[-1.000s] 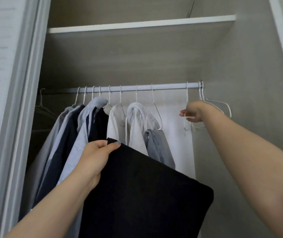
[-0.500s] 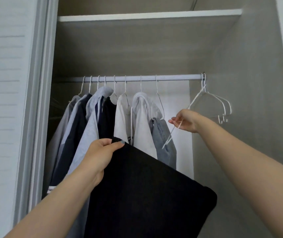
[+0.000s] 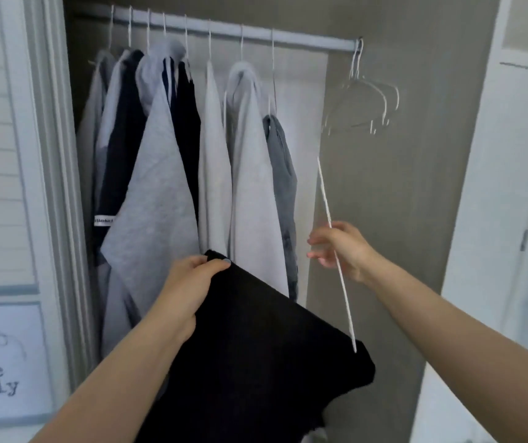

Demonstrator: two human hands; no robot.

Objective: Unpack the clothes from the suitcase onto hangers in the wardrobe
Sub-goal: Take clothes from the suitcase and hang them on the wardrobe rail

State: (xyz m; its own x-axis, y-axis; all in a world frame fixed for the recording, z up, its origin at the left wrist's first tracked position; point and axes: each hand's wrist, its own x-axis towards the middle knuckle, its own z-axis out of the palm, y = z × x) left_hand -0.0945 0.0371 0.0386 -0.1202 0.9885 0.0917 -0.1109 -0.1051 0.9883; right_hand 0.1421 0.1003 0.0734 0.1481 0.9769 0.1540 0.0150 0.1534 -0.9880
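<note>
Fingers (image 3: pixel 213 266) of left hand (image 3: pixel 185 289) clutch folded black garment (image 3: pixel 256 362); right hand (image 3: pixel 342 247) pinches white hanger (image 3: pixel 326 199).

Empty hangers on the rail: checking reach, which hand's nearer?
Right. The right hand, holding a white hanger, is below the empty hangers; the left hand, gripping the black garment, is lower left.

I see a matt black garment (image 3: pixel 265 353), soft woven cloth. The hanger (image 3: pixel 327 209) looks like thin white coated wire. The rail (image 3: pixel 304 39) is smooth, pale and faintly glossy; below it, the clothes (image 3: pixel 160 174) are matt jersey cloth.
</note>
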